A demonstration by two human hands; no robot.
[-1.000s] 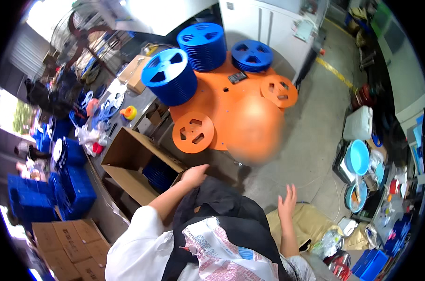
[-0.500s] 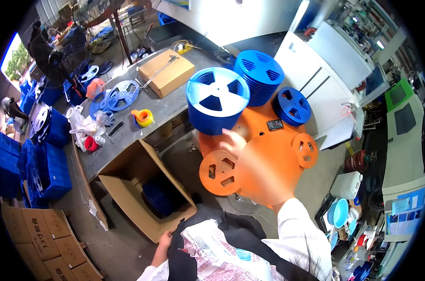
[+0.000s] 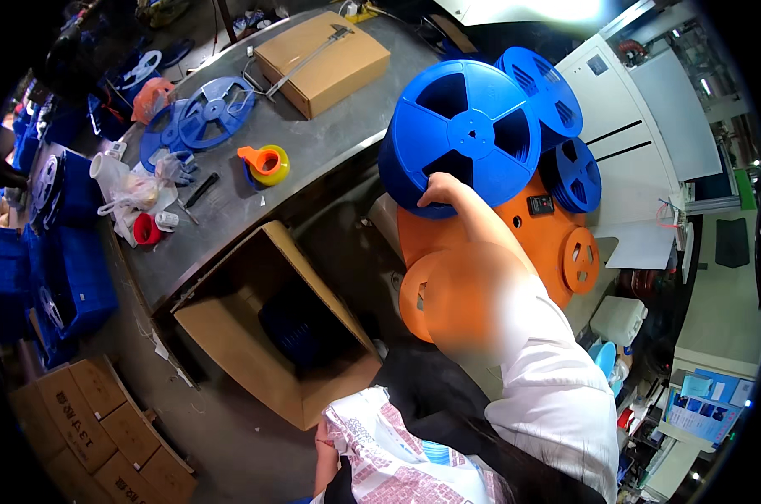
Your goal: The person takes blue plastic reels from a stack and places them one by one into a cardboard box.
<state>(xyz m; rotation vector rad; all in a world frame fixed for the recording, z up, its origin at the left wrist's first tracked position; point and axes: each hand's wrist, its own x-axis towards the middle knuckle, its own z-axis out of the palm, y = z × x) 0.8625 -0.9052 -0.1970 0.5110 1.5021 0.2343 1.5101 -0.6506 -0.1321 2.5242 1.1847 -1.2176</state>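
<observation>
My right hand (image 3: 441, 190) is closed over the near rim of the top blue plastic reel (image 3: 422, 126), beside one of its cut-out windows. That reel crowns a tall stack on an orange round-edged stand (image 3: 481, 223). Down at the lower middle, my left hand (image 3: 324, 445) is beside the near edge of an opened cardboard box (image 3: 229, 353); its fingers are largely hidden by a printed white plastic sheet (image 3: 359, 428) across my front. Inside the box, in shadow, lie dark blue reels (image 3: 292, 332).
Two other blue reel stacks (image 3: 557, 92) stand behind and right, near a small black device (image 3: 540, 204). An orange disc (image 3: 575, 260) juts from the stand. The metal table (image 3: 330, 134) bears a flat carton (image 3: 313, 76) with a caliper, tape rolls (image 3: 267, 164) and clear reels (image 3: 217, 113).
My right hand has moved up and onto the top blue reel, its arm stretching further forward. The view has shifted closer to the stack. My left hand is now more covered by the plastic sheet.
</observation>
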